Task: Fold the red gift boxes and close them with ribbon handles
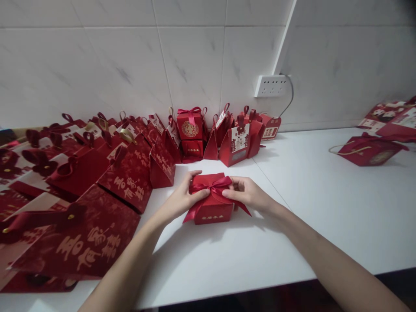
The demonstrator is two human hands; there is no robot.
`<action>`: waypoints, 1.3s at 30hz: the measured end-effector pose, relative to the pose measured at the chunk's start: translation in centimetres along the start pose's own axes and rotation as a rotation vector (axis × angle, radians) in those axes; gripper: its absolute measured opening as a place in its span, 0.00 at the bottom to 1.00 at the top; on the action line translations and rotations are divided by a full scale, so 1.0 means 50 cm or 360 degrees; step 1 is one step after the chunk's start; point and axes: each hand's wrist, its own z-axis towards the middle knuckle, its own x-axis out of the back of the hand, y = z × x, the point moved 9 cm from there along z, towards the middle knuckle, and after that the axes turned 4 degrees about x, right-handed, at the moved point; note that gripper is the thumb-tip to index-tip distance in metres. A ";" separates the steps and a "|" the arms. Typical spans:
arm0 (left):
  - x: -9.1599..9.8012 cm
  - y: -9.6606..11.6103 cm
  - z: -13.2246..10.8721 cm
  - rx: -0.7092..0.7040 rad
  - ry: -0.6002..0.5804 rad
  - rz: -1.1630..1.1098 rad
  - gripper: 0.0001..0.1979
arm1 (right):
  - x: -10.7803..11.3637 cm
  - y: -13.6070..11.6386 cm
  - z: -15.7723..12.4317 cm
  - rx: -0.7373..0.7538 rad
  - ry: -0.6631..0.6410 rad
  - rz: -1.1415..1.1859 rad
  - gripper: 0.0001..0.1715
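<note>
A small red gift box [212,212] with gold characters on its front sits on the white table in front of me. A dark pink ribbon [217,186] is tied in a bow across its top, and its two tails hang down at the sides. My left hand [191,193] is closed on the bow's left part, thumb on top near the knot. On the other side, my right hand [242,192] pinches the bow's right loop between thumb and fingers. Some fingertips of both hands are hidden behind the ribbon and box.
Many red gift bags [126,177] crowd the left side. Two stacked boxes [190,125] and more handled boxes [241,141] line the tiled wall. A dark red bag with a cord handle [370,149] lies at the right. A power strip [271,86] is on the wall.
</note>
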 end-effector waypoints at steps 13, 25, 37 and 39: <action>0.001 0.006 -0.002 0.0012 -0.0123 -0.0172 0.34 | -0.004 -0.002 -0.008 -0.0066 -0.0181 0.0010 0.40; 0.005 -0.018 0.003 -0.0035 -0.0444 -0.0515 0.39 | -0.004 0.024 -0.010 -0.0211 -0.0361 0.0094 0.57; -0.021 -0.009 0.003 0.0009 -0.0533 -0.0820 0.37 | 0.006 -0.014 -0.013 0.0064 -0.0086 -0.0555 0.62; -0.016 -0.015 0.015 0.0009 -0.0490 -0.0868 0.34 | 0.006 -0.008 -0.010 0.0076 -0.0088 -0.0491 0.60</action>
